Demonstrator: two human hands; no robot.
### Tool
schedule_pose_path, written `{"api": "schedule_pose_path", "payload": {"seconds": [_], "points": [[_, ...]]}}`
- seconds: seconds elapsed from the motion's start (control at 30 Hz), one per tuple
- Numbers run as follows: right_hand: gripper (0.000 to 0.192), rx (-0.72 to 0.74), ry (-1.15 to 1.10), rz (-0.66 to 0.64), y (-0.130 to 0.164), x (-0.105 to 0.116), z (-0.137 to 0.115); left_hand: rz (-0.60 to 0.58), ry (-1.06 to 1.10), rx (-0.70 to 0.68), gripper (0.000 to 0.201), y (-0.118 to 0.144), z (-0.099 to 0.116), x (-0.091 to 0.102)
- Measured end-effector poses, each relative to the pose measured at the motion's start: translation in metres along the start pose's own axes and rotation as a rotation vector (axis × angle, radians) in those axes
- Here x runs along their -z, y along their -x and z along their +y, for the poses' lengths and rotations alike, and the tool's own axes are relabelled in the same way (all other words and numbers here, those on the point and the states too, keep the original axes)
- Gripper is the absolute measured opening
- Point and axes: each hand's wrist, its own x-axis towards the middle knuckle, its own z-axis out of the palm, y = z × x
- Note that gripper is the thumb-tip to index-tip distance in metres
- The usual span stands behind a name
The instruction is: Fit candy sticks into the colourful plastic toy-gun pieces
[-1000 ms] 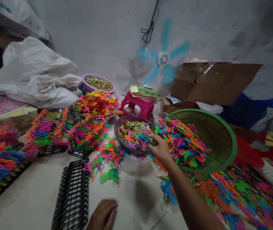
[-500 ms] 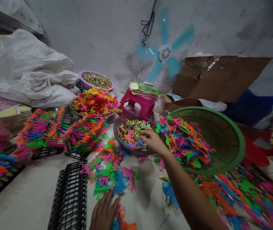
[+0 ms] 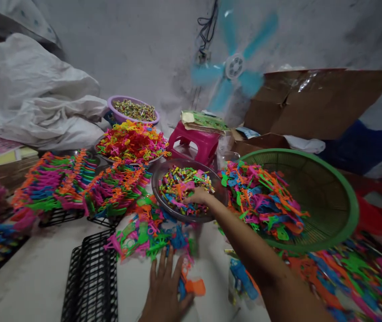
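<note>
My right hand (image 3: 199,197) reaches into a dark round bowl (image 3: 155,190) of small striped cylinders (image 3: 179,174) mixed with bright plastic pieces. Its fingertips are down among these pieces and partly blurred, so a hold cannot be made out. Low in the view, my left hand (image 3: 165,286) lies palm down on the white tabletop with its fingers spread. Beside its thumb is an orange plastic piece (image 3: 195,286), with a blue one partly under the hand. Just beyond its fingertips spreads a loose pile of pink, green and blue plastic pieces (image 3: 147,232).
Black mesh racks (image 3: 92,277) stand at left, near rows of stacked coloured pieces (image 3: 53,183). A green basket (image 3: 348,210) holds more pieces at right. Behind are a heaped tray (image 3: 130,141), a purple basin (image 3: 112,107), a pink stool (image 3: 194,138), a fan (image 3: 235,67) and a cardboard box (image 3: 311,107).
My right hand has gone lower and slightly left into the bowl. My left hand has slid right and forward, its fingers now spread wider. The view has shifted a little.
</note>
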Motion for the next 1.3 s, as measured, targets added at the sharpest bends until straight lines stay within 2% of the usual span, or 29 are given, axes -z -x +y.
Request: {"api": "schedule_pose_path", "payload": {"seconds": [0.2,0.33,0.43,0.53,0.6,0.7,0.8,0.9,0.97,1.03,1.17,1.23,1.3], "points": [[0.039,0.03,-0.284,0.046,0.01,0.004,0.005,0.062,0.04,-0.02,0.068,-0.011,0.005,-0.001],[0.039,0.056,-0.505,0.121,0.028,0.026,0.011,0.122,0.055,-0.016,0.067,-0.013,0.004,0.008],[0.042,0.098,-0.66,0.155,0.059,0.046,0.008,0.16,0.078,-0.017,0.062,-0.013,0.006,0.013],[0.042,0.209,-0.858,0.096,0.108,0.045,-0.002,0.206,0.12,-0.005,0.052,0.0,0.007,0.016],[0.043,0.283,-0.911,0.004,0.143,0.025,-0.009,0.225,0.164,0.015,0.051,0.02,0.006,0.02],[0.044,0.371,-0.764,-0.038,0.18,-0.031,-0.021,0.223,0.201,0.064,0.063,0.057,0.002,0.029],[0.046,0.447,-0.614,0.053,0.19,-0.096,-0.032,0.21,0.164,0.135,0.076,0.081,-0.002,0.038],[0.049,0.484,-0.6,0.144,0.183,-0.138,-0.036,0.163,0.082,0.143,0.082,0.085,-0.005,0.04],[0.037,0.475,-0.633,0.233,0.178,-0.147,-0.032,0.116,0.032,0.123,0.079,0.082,-0.006,0.039],[0.025,0.435,-0.651,0.304,0.179,-0.145,-0.023,0.083,0.011,0.118,0.075,0.079,-0.005,0.038],[0.025,0.326,-0.554,0.481,0.203,-0.138,-0.004,0.061,0.074,0.077,0.068,0.073,-0.004,0.045],[0.028,0.384,-0.458,0.523,0.222,-0.143,-0.002,0.076,0.141,0.067,0.062,0.068,-0.005,0.053],[0.037,0.496,-0.362,0.5,0.237,-0.153,-0.004,0.091,0.183,0.118,0.055,0.062,-0.008,0.061]]}}
